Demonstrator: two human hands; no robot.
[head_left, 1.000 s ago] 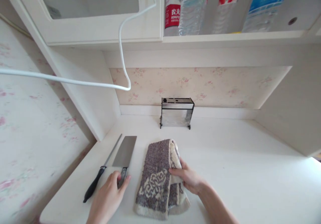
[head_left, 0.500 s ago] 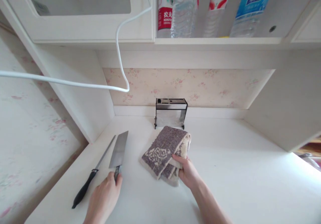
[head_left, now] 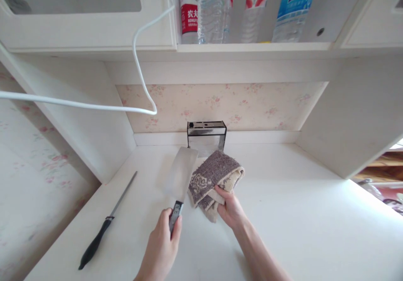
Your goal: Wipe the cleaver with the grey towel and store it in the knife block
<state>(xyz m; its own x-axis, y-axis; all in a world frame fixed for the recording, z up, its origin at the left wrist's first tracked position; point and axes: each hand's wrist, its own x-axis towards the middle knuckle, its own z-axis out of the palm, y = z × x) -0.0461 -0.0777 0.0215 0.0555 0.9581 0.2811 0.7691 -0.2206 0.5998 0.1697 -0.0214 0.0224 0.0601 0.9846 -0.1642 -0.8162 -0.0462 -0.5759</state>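
Note:
My left hand [head_left: 163, 239] is closed around the dark handle of a cleaver [head_left: 182, 174]. Its broad blade points away from me, tilted slightly right, and its right edge is close to the towel; whether they touch I cannot tell. A folded purple-grey and cream towel [head_left: 217, 176] is pinched in my right hand [head_left: 230, 207], thumb on top. Left of the cleaver, a sharpening steel [head_left: 100, 232] with a black handle lies on the white counter [head_left: 283, 222]. Behind the towel stands a knife block [head_left: 207, 132] with a black frame and clear front, its lower part hidden.
A white cable [head_left: 94, 106] hangs across the upper left, in front of the cabinet. Several plastic bottles [head_left: 210, 16] stand on the open shelf [head_left: 255, 48] overhead. White side panels [head_left: 343, 117] bound the counter, and floral wallpaper [head_left: 195, 105] covers the back.
My left hand has lifted the cleaver and carried it right, beside the towel. The towel has been raised and turned a little in my right hand. The camera view has shifted slightly.

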